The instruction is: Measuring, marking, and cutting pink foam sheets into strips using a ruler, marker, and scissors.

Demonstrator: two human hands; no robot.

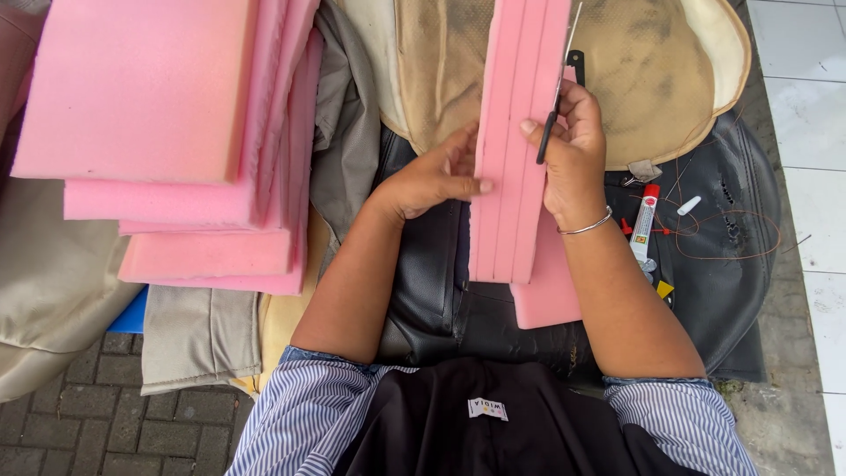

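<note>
- Long pink foam slab (511, 150), soft and thick, scored with lengthwise lines into narrow strips: held out over the lap, its far end running off the top of the view, its near end above a black leather-like seat cover (441, 282).
- Left hand (432, 176): laid flat against the slab's left edge, thumb on the top face, fingers curled round the side; it has hold of the foam and nothing else.
- Right hand (573, 154): closed round black-handled scissors (553, 106), thumb through one loop, the other fingers wrapped behind the foam's right edge. The blades point away along the rightmost line; how far they gape I cannot tell.
- Step in hand, as I judge it: cutting the slab lengthwise into strips, with the cut on the right-hand line.
- Next move, by my estimate, calls for the left hand to keep the foam taut and level while the blades follow the scored line without wandering.
- Second pink foam offcut (546, 295): lies under the right forearm on the seat cover.
- Stack of pink foam sheets (176, 132): piled at the left, well apart from the hands.
- Tan perforated seat pad (670, 79): beyond the hands.
- White tube with red cap (645, 220), beside a loose loop of thin brown thread: just right of the right wrist, which wears a thin silver bangle (586, 225).
</note>
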